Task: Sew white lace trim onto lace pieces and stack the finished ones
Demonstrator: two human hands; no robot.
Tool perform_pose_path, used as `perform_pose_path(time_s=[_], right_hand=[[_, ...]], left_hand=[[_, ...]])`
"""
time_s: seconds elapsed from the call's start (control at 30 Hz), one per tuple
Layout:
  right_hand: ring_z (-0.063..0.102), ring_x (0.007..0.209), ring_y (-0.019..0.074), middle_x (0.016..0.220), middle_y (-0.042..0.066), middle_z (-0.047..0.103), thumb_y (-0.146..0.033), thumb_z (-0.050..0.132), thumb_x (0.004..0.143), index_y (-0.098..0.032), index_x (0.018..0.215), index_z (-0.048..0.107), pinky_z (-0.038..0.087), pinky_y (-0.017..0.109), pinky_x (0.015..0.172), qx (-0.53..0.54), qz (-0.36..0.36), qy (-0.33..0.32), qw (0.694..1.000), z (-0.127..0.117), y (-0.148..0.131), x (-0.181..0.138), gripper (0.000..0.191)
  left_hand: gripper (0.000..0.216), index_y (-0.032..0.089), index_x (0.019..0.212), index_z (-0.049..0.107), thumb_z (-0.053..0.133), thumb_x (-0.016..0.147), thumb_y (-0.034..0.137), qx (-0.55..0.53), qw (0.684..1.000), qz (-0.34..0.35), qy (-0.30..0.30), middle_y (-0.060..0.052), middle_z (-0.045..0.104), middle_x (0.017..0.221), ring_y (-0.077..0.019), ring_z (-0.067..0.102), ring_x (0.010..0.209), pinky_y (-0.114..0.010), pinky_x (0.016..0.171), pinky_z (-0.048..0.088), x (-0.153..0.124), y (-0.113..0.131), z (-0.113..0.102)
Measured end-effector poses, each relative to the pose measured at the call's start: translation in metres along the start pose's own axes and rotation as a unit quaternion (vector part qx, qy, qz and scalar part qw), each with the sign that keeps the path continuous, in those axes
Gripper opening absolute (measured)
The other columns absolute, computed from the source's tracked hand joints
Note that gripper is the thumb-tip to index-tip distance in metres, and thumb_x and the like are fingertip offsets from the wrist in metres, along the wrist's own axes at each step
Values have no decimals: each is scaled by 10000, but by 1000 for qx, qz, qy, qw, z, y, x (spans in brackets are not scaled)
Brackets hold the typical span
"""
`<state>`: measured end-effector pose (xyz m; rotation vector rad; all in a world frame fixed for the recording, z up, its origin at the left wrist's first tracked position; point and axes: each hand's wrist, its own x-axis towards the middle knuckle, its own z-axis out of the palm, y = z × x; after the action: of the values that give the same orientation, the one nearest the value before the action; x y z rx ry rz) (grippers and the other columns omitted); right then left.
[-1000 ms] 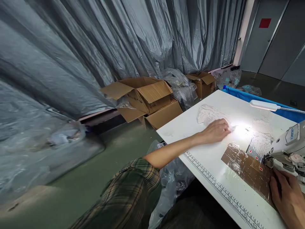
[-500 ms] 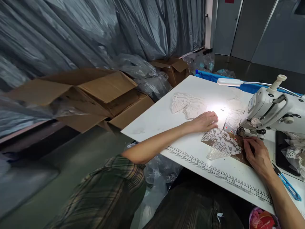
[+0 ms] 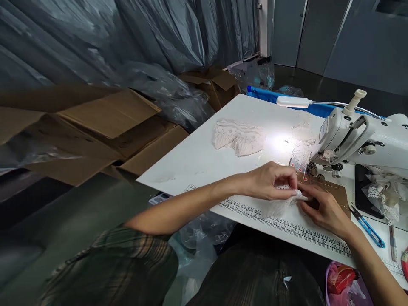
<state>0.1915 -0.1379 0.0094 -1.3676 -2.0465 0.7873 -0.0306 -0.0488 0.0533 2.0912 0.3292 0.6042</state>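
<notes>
A piece of white lace (image 3: 276, 208) is bunched up between my two hands, just in front of the sewing machine (image 3: 341, 136). My left hand (image 3: 270, 180) pinches it between thumb and fingers. From the other side my right hand (image 3: 325, 208) grips the edge of the same lace with curled fingertips. Under the machine's needle area lies a brown plate (image 3: 334, 189), partly covered by my right hand. More lace (image 3: 301, 151) rests behind the needle, and a gathered lace pile (image 3: 237, 137) lies on the white table (image 3: 191, 165) to the left.
Blue thread snips (image 3: 369, 229) and a pen-like tool (image 3: 392, 244) lie at the right. Lace scraps (image 3: 387, 191) sit on a black tray (image 3: 365, 197). A lamp (image 3: 293, 102) shines over the table. Cardboard boxes (image 3: 108, 114) stand left; a pink bag (image 3: 347, 284) hangs below the table edge.
The lace that lay flat beside the needle is now lifted and bunched nearer the table's front edge. My left hand moved toward me, and my right hand left the plate to grip the lace.
</notes>
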Motion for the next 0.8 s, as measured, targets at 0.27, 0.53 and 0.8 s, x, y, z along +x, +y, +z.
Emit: perform_pose_path(time_s=[0.27, 0.53, 0.8], right_hand=[[561, 540, 139, 688, 41, 690, -668, 747, 634, -164, 894, 716, 453, 266, 484, 180, 251, 57, 950, -34, 18, -8, 568], [485, 522, 137, 508, -19, 540, -681, 636, 711, -196, 716, 665, 337, 262, 493, -101, 272, 168, 942, -40, 41, 13, 486], [452, 502, 120, 539, -35, 524, -602, 745, 601, -229, 629, 521, 349, 275, 493, -62, 280, 154, 946, -41, 28, 2, 436]], left_hand=[[129, 160, 935, 575, 591, 847, 253, 105, 986, -111, 67, -6, 650, 802, -115, 613, 697, -224, 578, 490, 7, -34, -4], [239, 146, 1035, 655, 429, 1014, 223, 456, 888, 40, 47, -118, 702, 1049, -191, 643, 844, -283, 598, 472, 11, -71, 17], [262, 192, 1078, 702, 587, 971, 401, 371, 917, 131, -67, -95, 717, 1172, -230, 661, 1000, -396, 869, 473, 5, -70, 17]])
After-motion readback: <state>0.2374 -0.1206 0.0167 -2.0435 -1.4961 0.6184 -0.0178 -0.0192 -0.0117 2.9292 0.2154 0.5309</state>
